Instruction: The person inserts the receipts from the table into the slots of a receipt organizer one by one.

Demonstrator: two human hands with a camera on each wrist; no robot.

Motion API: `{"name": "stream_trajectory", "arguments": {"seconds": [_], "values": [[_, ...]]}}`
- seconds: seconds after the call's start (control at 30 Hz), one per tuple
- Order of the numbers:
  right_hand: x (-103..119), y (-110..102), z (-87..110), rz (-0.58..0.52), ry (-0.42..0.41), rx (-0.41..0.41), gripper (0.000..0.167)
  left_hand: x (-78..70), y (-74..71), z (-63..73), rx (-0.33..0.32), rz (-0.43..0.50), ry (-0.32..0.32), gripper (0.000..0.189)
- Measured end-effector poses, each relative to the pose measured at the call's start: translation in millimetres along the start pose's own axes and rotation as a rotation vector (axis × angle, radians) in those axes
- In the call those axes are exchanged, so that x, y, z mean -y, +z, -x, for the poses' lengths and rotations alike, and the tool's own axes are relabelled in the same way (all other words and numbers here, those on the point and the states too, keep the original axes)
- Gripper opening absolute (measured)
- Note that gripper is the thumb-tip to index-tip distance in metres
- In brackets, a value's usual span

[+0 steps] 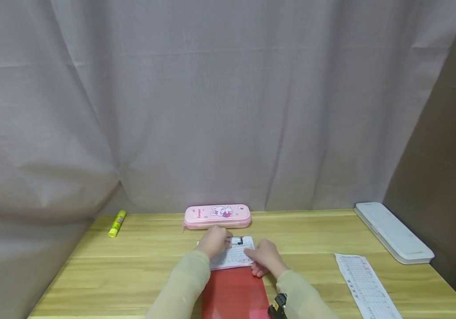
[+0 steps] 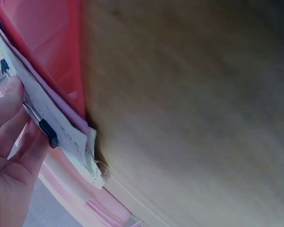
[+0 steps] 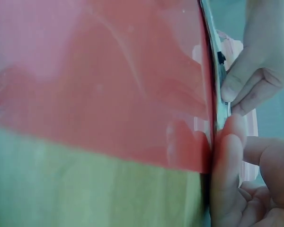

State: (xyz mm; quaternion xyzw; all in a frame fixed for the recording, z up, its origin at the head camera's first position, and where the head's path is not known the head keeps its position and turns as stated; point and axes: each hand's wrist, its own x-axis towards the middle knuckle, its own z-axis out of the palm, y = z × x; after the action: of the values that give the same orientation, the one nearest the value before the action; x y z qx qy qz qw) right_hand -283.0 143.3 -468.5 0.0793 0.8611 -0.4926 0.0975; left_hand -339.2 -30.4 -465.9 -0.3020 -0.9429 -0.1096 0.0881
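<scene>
A translucent red folder (image 1: pixel 233 290) lies in front of the person, with printed sheets (image 1: pixel 233 256) at its far end. Across those sheets runs a metal clip (image 1: pixel 237 241) with black end pieces (image 2: pixel 48 133). My left hand (image 1: pixel 213 242) pinches the clip between thumb and fingers, seen closely in the left wrist view. My right hand (image 1: pixel 266 256) grips the right edge of the sheets and the folder, thumb on top and fingers beneath. In the right wrist view, the folder's red sheet (image 3: pixel 109 85) fills much of the picture. Whether the clip bar is fully raised is hidden by the fingers.
Behind the folder lies a pink pencil case (image 1: pixel 217 217) with a rabbit picture. A yellow glue stick (image 1: pixel 117 223) lies at the far left. To the right are another printed sheet (image 1: pixel 365 285) and a long white case (image 1: pixel 394 232). A grey curtain (image 1: pixel 228 106) borders the table's back.
</scene>
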Motion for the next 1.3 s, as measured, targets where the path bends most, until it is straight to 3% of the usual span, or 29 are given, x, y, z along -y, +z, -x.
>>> {"name": "stream_trajectory", "arguments": {"seconds": [0.37,0.7,0.9,1.3], "values": [[-5,-12,6.5,-0.031,-0.032,-0.012,0.019,-1.3,1.1,-0.3,-0.005,0.036,-0.014,0.015],[-17,-33,11.8,0.111,-0.14,-0.065,0.016,-3.4,0.3,1.2,-0.003,0.034,-0.02,0.016],[-24,-47,14.5,0.15,-0.211,-0.07,0.007,-3.0,-2.1,3.1,0.001,0.033,-0.023,0.019],[-48,-85,13.4,0.205,-0.321,-0.11,0.008,-0.5,-0.1,3.4,-0.002,0.059,-0.033,0.02]]}}
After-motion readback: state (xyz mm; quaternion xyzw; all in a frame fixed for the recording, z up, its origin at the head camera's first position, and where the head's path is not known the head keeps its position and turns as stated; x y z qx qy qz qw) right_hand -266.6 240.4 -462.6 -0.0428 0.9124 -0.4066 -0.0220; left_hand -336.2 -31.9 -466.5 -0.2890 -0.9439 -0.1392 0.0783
